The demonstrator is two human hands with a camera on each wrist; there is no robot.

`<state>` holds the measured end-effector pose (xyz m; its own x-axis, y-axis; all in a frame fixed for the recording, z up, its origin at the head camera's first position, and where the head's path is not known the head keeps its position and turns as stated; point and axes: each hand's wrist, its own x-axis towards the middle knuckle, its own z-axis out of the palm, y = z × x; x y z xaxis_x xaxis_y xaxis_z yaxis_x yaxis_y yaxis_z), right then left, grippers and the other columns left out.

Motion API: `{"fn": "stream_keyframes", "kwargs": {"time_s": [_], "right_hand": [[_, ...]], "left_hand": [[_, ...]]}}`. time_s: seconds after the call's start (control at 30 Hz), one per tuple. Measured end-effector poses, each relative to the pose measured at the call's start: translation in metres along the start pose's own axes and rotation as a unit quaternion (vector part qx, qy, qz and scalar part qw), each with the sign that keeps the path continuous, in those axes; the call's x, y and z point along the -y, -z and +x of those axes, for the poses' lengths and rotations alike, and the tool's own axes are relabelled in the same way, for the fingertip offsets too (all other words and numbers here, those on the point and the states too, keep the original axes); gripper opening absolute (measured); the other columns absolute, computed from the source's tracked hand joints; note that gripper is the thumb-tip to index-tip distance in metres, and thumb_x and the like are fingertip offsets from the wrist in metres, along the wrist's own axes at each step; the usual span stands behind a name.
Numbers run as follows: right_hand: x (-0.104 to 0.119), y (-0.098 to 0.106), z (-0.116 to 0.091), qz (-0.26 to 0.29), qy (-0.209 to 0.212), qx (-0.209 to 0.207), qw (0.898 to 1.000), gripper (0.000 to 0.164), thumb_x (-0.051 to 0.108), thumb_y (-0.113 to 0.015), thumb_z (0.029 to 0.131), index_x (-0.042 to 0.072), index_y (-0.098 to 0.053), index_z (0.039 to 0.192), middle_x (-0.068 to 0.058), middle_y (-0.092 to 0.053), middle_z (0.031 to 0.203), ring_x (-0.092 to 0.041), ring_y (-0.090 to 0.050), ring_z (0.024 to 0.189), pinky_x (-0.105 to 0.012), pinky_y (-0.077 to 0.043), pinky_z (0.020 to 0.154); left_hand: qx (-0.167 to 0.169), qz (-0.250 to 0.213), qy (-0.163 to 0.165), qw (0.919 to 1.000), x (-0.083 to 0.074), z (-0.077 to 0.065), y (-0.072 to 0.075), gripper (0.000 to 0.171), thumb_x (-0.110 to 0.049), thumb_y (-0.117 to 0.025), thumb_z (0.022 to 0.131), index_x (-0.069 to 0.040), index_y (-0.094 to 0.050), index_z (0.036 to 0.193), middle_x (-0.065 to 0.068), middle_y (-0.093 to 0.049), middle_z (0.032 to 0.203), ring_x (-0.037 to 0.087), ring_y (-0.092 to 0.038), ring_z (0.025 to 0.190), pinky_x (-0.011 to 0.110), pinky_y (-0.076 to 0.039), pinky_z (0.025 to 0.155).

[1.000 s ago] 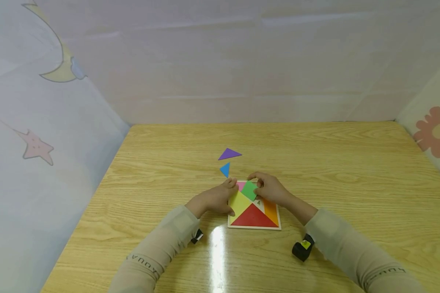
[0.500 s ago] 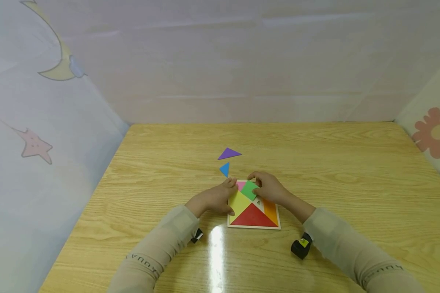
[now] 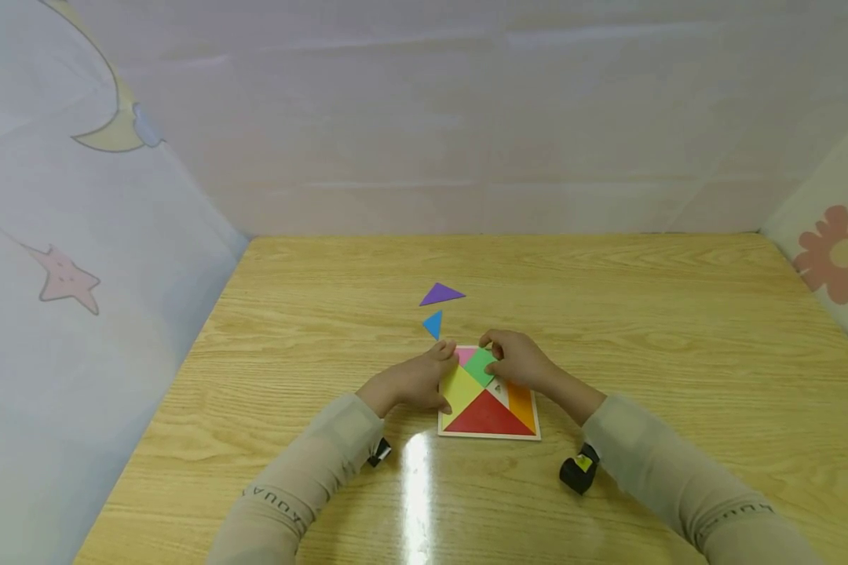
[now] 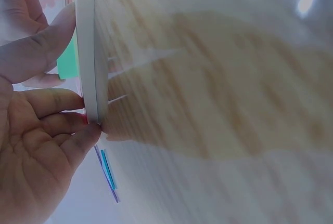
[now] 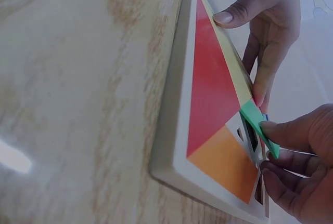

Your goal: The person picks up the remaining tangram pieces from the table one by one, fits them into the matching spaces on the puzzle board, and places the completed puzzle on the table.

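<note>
My right hand (image 3: 523,361) pinches a green square tangram piece (image 3: 477,366) between thumb and fingers over the tangram board (image 3: 489,437). The right wrist view shows the green piece tilted, one side at the board and its outer corner raised. My left hand (image 3: 420,380) rests along the board's left side, with the thumb over the yellow triangle (image 3: 458,392) and fingertips at the edge. A red triangle (image 3: 487,416), an orange triangle (image 3: 521,404) and a partly covered pink piece (image 3: 466,355) lie in the board. Bare tray with a dark cutout shows beside the orange triangle.
Beyond the board, a purple triangle (image 3: 441,295) and a smaller blue triangle (image 3: 433,324) lie loose on the wood-grain table (image 3: 311,314). Printed cloth walls (image 3: 480,118) stand behind the table and at both sides.
The green square has shifted slightly and settled lower toward the pink piece, with my right hand still pinching it. My left hand stays at the board's left side.
</note>
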<state>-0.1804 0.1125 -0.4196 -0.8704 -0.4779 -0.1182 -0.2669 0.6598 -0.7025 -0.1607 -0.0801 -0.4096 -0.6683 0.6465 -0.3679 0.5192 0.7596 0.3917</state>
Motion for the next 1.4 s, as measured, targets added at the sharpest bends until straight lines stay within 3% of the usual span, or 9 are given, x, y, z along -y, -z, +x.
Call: {"fn": "stream_keyframes", "kwargs": {"time_s": [1.0, 1.4], "right_hand": [[-0.0061, -0.0031, 0.0005, -0.013, 0.022, 0.013, 1.0, 0.026, 0.0, -0.064, 0.074, -0.006, -0.054, 0.097, -0.004, -0.043, 0.069, -0.016, -0.038, 0.06, -0.026, -0.034, 0.053], [-0.0073, -0.0022, 0.0023, -0.029, 0.013, 0.01, 0.999, 0.023, 0.003, -0.063, 0.075, -0.004, -0.055, 0.095, -0.006, -0.045, 0.071, -0.018, -0.04, 0.063, -0.027, -0.035, 0.055]], "left_hand": [[0.008, -0.006, -0.003, 0.9999, -0.0008, -0.0008, -0.0021, 0.081, -0.027, -0.067, 0.074, 0.007, -0.022, 0.133, 0.019, -0.007, 0.14, 0.026, -0.001, 0.129, 0.027, -0.013, 0.102], [0.006, -0.004, -0.006, 1.0, -0.0005, -0.0001, -0.002, 0.082, -0.026, -0.067, 0.074, 0.007, -0.021, 0.133, 0.019, -0.006, 0.14, 0.026, -0.001, 0.129, 0.027, -0.013, 0.102]]}}
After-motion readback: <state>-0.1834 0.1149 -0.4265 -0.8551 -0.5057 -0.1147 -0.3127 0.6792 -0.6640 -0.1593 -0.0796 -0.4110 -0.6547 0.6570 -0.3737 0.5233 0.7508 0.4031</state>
